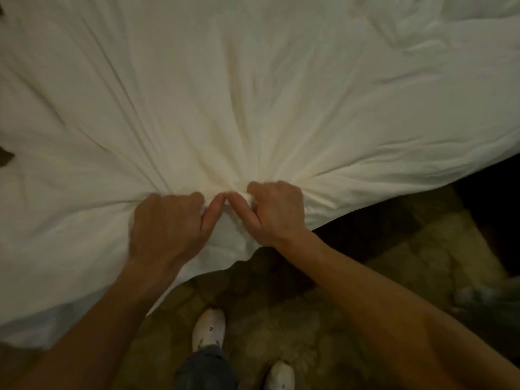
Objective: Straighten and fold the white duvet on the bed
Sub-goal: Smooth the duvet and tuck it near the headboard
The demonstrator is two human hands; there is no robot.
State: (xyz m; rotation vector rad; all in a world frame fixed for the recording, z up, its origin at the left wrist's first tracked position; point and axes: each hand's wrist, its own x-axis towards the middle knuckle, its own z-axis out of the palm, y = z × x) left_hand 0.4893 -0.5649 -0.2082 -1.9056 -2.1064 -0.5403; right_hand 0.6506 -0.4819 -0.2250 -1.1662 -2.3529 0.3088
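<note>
The white duvet point(225, 80) covers nearly the whole upper view, spread over the bed with long creases fanning out from a bunched spot at its near edge. My left hand point(166, 223) grips that bunched edge with curled fingers, thumb pointing inward. Right beside it my right hand point(275, 212) grips the same gathered fabric, and the two thumbs nearly touch. A corner of the duvet hangs down between my wrists over the floor.
Patterned brown carpet point(309, 319) lies below the bed edge. My two white shoes point(209, 327) stand on it close to the bed. A dark gap point(492, 192) shows at the right under the duvet's edge.
</note>
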